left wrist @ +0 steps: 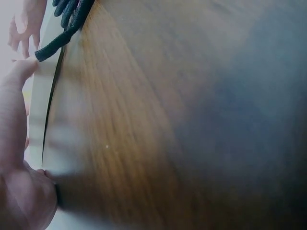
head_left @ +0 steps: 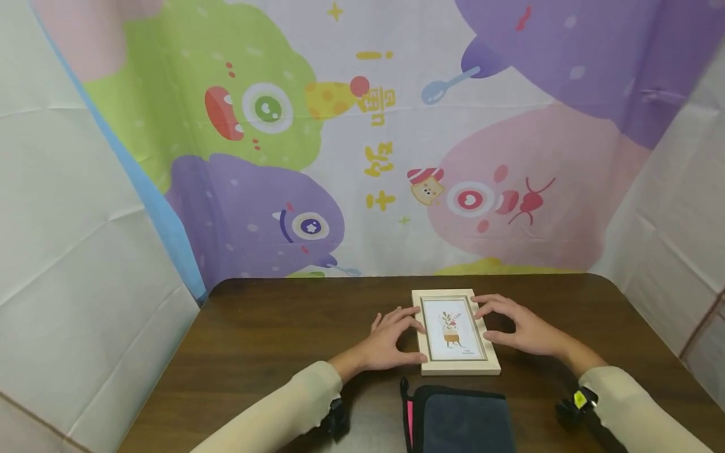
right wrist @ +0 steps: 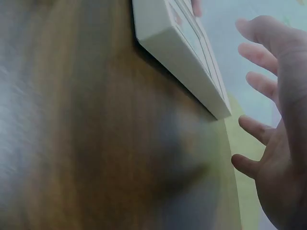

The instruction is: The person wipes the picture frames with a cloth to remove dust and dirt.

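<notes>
A cream picture frame (head_left: 460,367) lies face up on the dark wooden table, with a print of a potted plant inside. My left hand (head_left: 391,340) is at its left side, fingertips on the border and thumb by the lower left corner. On the other side, my right hand (head_left: 523,328) has its fingers spread beside the upper right edge. In the right wrist view, the fingers of the right hand (right wrist: 271,110) look loosely bent, with a gap to the frame (right wrist: 177,57). The left wrist view shows the left thumb (left wrist: 14,115) along the frame's side.
A dark grey pouch (head_left: 467,418) with black trim and a pink strip lies in front of the frame. Its black cord (left wrist: 67,31) shows in the left wrist view. Behind the table (head_left: 272,321) hangs a cloth (head_left: 362,239) printed with cartoon monsters.
</notes>
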### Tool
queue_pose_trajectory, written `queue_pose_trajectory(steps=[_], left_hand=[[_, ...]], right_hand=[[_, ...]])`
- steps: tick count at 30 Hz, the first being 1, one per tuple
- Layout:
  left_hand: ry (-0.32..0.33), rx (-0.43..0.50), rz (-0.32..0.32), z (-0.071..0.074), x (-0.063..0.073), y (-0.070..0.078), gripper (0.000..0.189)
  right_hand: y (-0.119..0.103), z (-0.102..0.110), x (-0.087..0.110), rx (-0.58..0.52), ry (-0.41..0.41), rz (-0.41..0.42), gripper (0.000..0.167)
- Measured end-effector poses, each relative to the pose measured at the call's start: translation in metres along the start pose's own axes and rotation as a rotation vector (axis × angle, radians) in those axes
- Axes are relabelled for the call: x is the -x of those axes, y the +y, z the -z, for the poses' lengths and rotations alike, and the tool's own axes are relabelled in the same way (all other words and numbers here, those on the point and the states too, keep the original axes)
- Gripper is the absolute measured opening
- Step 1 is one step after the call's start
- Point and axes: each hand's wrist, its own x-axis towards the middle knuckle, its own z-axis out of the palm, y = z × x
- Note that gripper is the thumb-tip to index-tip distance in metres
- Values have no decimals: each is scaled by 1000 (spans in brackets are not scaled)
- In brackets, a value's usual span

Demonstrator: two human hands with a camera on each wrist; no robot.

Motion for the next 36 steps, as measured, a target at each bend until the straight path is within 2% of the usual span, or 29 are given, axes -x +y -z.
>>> queue_pose_trajectory(steps=[1,10,15,21,28,36], left_hand=[[5,-13,-4,-2,-1,-3,48],[7,4,-11,1,-1,2,46],[26,14,18,-3,-4,-2,39],[16,-4,44,0,-4,4,39],[52,4,31,-10,-7,-12,41],[57,-15,29,-11,-8,-12,42]], right_hand=[[-2,-1,1,4,-4,7,32],[-22,-5,11,54,13,86,35],[-31,-6,17,53,-9,90,36],[-44,-10,26,37,-49,127,40],[-71,-15,33,92,-66,283,48],[-96,-27,35,141,-96,472,51]])
